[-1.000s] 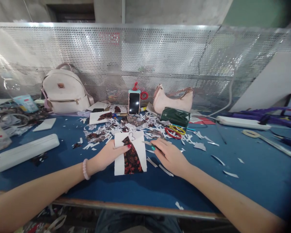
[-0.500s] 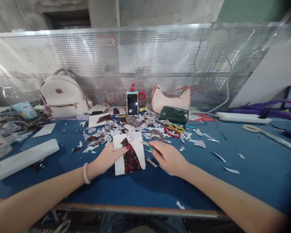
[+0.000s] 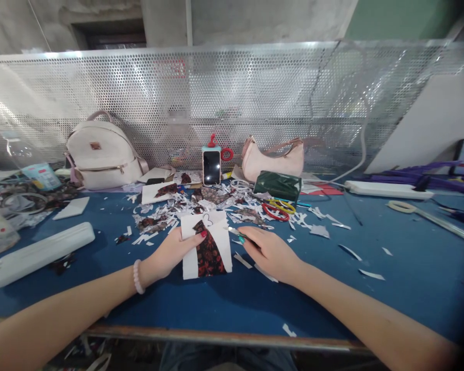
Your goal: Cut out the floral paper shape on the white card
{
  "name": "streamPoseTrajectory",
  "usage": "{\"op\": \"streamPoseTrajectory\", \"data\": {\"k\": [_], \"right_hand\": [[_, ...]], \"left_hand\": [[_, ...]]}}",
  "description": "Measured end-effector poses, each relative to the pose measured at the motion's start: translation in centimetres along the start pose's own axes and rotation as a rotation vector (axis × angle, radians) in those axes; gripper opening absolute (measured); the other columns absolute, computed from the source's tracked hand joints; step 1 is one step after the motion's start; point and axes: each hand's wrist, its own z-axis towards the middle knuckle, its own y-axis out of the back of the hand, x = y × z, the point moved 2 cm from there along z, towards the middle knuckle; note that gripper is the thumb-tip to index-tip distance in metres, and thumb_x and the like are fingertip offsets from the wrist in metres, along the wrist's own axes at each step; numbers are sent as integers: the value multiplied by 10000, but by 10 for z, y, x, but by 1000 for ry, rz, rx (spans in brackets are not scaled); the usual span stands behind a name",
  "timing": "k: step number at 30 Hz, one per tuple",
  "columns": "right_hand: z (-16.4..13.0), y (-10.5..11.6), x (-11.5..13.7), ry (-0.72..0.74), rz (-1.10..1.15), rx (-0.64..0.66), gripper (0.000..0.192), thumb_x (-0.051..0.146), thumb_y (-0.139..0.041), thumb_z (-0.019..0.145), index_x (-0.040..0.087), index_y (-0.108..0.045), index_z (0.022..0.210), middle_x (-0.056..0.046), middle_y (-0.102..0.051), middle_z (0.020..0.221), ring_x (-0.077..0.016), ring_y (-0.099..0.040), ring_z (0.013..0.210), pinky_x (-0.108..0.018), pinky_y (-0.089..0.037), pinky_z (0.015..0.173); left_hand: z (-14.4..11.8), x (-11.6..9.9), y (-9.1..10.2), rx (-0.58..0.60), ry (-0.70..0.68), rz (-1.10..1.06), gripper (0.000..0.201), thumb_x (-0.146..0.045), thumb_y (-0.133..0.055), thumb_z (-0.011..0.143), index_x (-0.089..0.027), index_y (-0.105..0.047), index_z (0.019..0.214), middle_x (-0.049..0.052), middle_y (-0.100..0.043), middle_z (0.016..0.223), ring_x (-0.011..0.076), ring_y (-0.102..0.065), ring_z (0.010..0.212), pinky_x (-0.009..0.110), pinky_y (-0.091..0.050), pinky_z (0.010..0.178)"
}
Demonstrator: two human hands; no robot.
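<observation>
White card (image 3: 189, 264): being held nearside of the phone (image 3: 212, 169), dark patch (image 3: 209, 257) running roughly phoneward.
Left hand (image 3: 169, 252): sitting nearer, grip clasping the card.
Right hand (image 3: 269, 252): grip pinching a slim tool (image 3: 235, 232), pointing cardward.

A handwritten 3-like mark (image 3: 208, 220) stands on the white card (image 3: 223, 246).

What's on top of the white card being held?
A dark patterned piece, a black mark and the thumb of the left hand. Whatever the thumb covers is hidden.
</observation>
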Motion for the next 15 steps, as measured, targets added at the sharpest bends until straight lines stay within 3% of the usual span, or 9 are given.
{"op": "streamPoseTrajectory", "data": {"k": [15], "right_hand": [[0, 3, 2, 27, -15, 11, 284, 177, -360, 839, 166, -600, 991, -94, -664, 959, -193, -633, 821, -300, -501, 681]], "left_hand": [[4, 0, 4, 10, 57, -145, 473, -370, -730, 635, -140, -606, 1029, 100, -681, 1003, 279, -631, 931, 405, -482, 861]]}}
